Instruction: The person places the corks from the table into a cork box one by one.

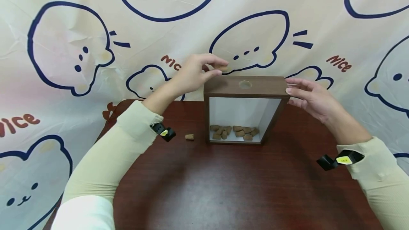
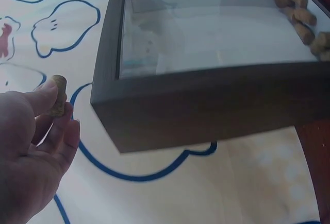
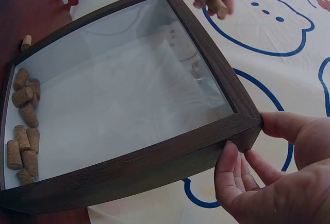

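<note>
My left hand [image 1: 194,72] pinches a cork [image 2: 59,95] between thumb and fingers, just above the left end of a brown wooden box's top. The box [image 1: 220,86] stands upright, with a clear front and a round hole [image 1: 245,85] in its top. My right hand [image 1: 314,98] grips the box's upper right corner, thumb and fingers on either side of it in the right wrist view. Several corks [image 1: 246,130] lie inside on the white floor of the box, in two loose heaps.
One loose cork [image 1: 189,137] lies on the dark red-brown table [image 1: 204,187], left of the box. Behind hangs a pale cloth [image 1: 179,38] printed with blue cartoon outlines. Small black devices [image 1: 163,131] are worn on both wrists.
</note>
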Available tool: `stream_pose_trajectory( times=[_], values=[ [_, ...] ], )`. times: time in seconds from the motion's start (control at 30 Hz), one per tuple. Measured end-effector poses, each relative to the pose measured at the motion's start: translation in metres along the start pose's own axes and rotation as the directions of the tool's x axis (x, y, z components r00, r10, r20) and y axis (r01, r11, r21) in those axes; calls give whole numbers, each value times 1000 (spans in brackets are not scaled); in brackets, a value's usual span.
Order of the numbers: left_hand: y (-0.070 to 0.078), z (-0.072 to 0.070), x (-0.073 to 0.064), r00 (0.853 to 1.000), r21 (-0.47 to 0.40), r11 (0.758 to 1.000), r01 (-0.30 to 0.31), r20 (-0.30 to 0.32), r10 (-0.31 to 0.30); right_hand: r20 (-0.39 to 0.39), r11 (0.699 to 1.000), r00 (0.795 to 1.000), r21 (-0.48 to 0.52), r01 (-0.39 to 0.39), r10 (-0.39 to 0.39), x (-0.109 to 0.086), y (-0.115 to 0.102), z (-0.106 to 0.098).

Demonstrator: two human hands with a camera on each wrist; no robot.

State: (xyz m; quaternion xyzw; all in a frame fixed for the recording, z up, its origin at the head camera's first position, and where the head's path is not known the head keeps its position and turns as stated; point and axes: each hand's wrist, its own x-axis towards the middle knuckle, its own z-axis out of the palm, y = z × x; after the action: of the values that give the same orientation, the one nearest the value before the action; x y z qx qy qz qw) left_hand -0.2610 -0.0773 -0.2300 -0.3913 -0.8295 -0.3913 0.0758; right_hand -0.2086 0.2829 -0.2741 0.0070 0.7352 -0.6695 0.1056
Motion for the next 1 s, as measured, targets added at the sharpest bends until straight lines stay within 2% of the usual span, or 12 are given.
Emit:
stream_pose_trajectory(
  times=[0.17, 0.4, 0.63, 0.77, 0.87, 1.0],
  values=[
    [5, 14, 14, 999, 1, 1000, 4, 44, -4, 0, 1000, 1000, -25, -5, 5, 1, -1, 1],
    [14, 31, 25, 992, 2, 999, -36, 123, 35, 0, 1000, 1000, -4, 5, -5, -2, -1, 1],
    [15, 37, 28, 993, -11, 997, -74, 87, 75, -4, 1000, 1000, -8, 3, -3, -2, -1, 1],
    [15, 39, 28, 995, -80, 995, -61, 70, 67, 8, 999, 1000, 37, 5, -5, 0, 0, 0],
    [14, 40, 29, 997, -140, 989, -47, 61, 56, -2, 1000, 1000, 7, 5, -5, 0, 0, 0],
    [12, 42, 32, 998, -164, 986, -44, 36, 50, -15, 999, 1000, -34, 3, -3, -1, 0, 0]
  ],
)
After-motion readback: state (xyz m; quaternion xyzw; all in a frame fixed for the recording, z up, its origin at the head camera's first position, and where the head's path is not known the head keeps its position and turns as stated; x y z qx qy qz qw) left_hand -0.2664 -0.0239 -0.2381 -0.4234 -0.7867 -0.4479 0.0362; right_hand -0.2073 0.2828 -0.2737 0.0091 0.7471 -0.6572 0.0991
